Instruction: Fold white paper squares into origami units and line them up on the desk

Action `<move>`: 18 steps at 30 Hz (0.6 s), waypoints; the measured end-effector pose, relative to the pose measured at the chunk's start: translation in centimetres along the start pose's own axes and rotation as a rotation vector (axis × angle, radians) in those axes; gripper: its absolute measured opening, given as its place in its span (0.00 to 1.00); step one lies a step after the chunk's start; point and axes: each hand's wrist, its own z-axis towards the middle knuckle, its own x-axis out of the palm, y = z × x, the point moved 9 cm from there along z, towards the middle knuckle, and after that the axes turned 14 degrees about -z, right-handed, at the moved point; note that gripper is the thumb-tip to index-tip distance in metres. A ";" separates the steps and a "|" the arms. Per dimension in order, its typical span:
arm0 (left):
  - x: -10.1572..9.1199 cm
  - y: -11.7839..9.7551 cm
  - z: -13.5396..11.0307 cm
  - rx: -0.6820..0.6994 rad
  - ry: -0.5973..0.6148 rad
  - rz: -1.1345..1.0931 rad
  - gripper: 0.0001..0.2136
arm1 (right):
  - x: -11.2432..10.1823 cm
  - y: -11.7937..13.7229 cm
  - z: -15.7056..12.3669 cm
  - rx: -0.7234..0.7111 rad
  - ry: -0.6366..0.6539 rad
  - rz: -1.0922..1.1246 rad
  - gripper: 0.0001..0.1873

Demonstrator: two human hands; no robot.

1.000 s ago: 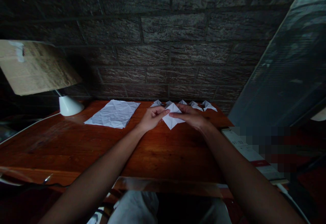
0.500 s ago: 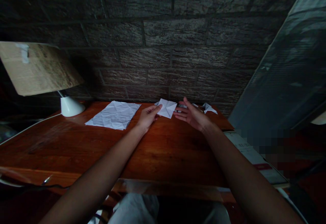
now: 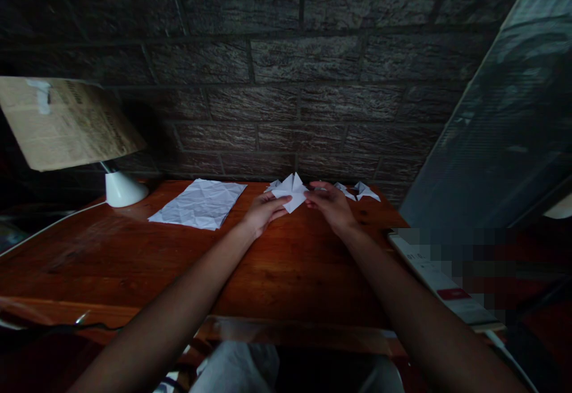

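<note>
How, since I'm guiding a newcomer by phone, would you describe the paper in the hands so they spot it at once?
Find the dark brick wall, then the reddish-brown wooden table before it. Look between the left hand and the right hand: the folded white paper there is held up, while other folded papers rest on the table behind.

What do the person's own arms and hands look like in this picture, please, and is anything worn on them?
The left hand and right hand wear no gloves. Both forearms show no sleeve, and no watch or band is visible at either wrist. The light is too dim to tell about rings or small markings.
</note>
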 end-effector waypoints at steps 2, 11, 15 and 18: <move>-0.3 0.2 0.1 -0.006 -0.024 0.015 0.13 | -0.3 0.1 0.1 -0.043 -0.062 -0.029 0.27; -0.1 -0.2 -0.1 0.043 -0.047 -0.011 0.11 | 1.6 0.5 -0.6 -0.172 -0.002 -0.236 0.24; 0.0 0.0 0.0 0.036 -0.057 -0.043 0.10 | 1.9 0.5 -0.7 -0.146 0.034 -0.142 0.20; -0.1 -0.1 0.0 0.036 -0.072 -0.090 0.10 | 2.2 0.5 -0.8 -0.137 0.052 -0.100 0.16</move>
